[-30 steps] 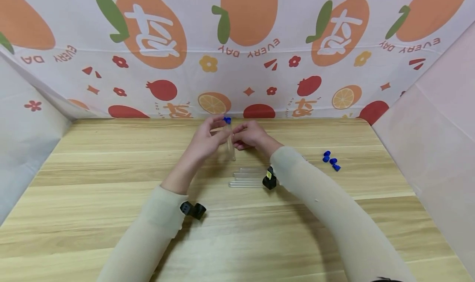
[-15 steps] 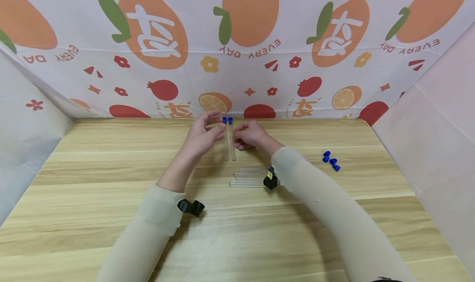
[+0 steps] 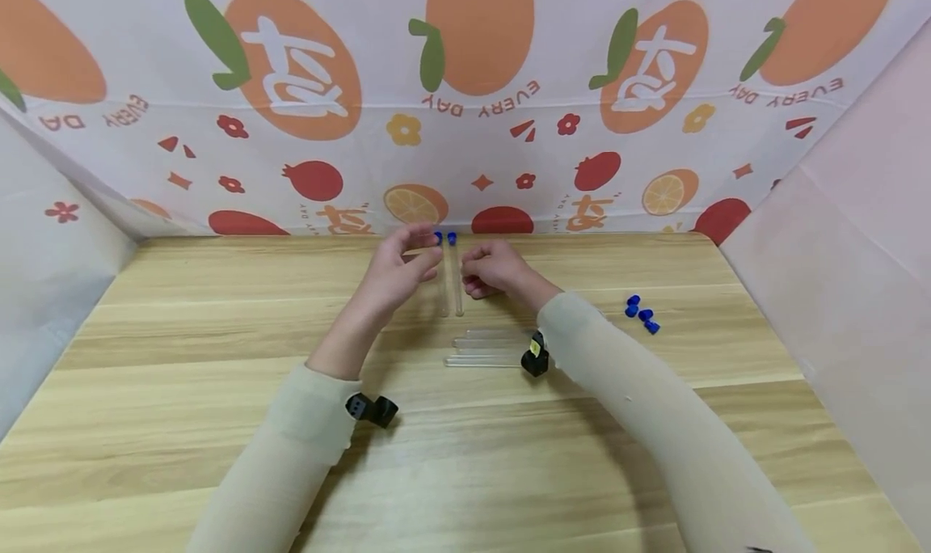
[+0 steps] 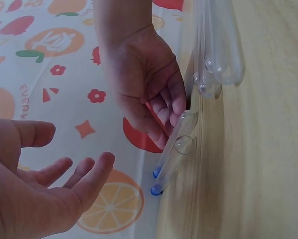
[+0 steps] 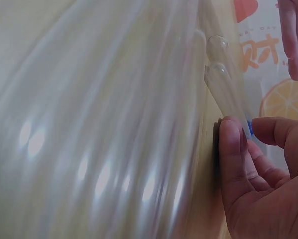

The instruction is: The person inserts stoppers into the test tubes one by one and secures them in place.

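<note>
Two clear test tubes [image 3: 458,290] lie side by side at the back of the wooden table, their blue stoppers [image 3: 452,238] toward the printed cloth. My left hand [image 3: 396,270] hovers just left of the pair, thumb and fingers spread apart; it holds nothing, and overlaps the left stopper in the head view. On the other side, my right hand [image 3: 497,268] rests beside the right tube with loosely bent fingers. In the right wrist view, a gap shows between its thumb [image 5: 273,127] and forefinger [image 5: 232,154]. Nearer me, several unstoppered test tubes [image 3: 480,361] lie crosswise, partly hidden by the right sleeve and wrist camera.
Several loose blue stoppers [image 3: 631,310] lie in a small cluster to the right on the table [image 3: 218,432]. A fruit-printed cloth [image 3: 349,157] hangs upright along the back edge, with pale sheets at both sides.
My left hand has let go of the left test tube, leaving it beside the other, and has drawn slightly left. My right hand stays nearly where it was.
</note>
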